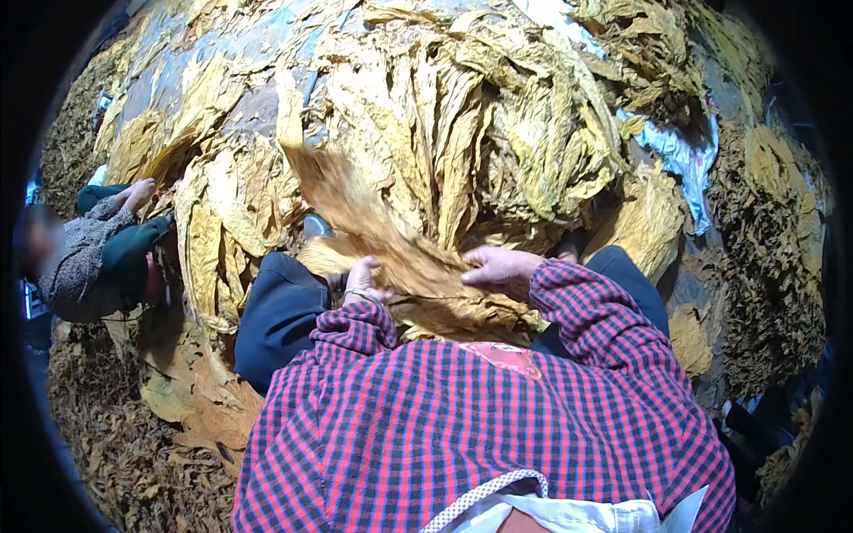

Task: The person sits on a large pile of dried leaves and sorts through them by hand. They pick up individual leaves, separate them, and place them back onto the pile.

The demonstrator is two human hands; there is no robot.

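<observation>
A long brown dried leaf [393, 226], likely tobacco and blurred by motion, slants across in front of me from upper left to lower right. My right hand [500, 265] pinches its lower right end between thumb and fingers. Beside the leaf's lower edge is my left hand [366, 283], its fingers curled and partly hidden; whether it grips anything is unclear. More yellow-brown leaves [466, 313] lie between my knees, under both hands. Just beyond them rises a heap of long, wrinkled yellow leaves [426, 133].
Another person [93, 253] sits at the left, hands at the leaves. Dark, shrivelled leaves [760, 266] are piled on the right and at lower left [133, 440]. A crumpled light-blue plastic sheet [686, 160] lies upper right. Grey sheeting [253, 100] shows between leaves.
</observation>
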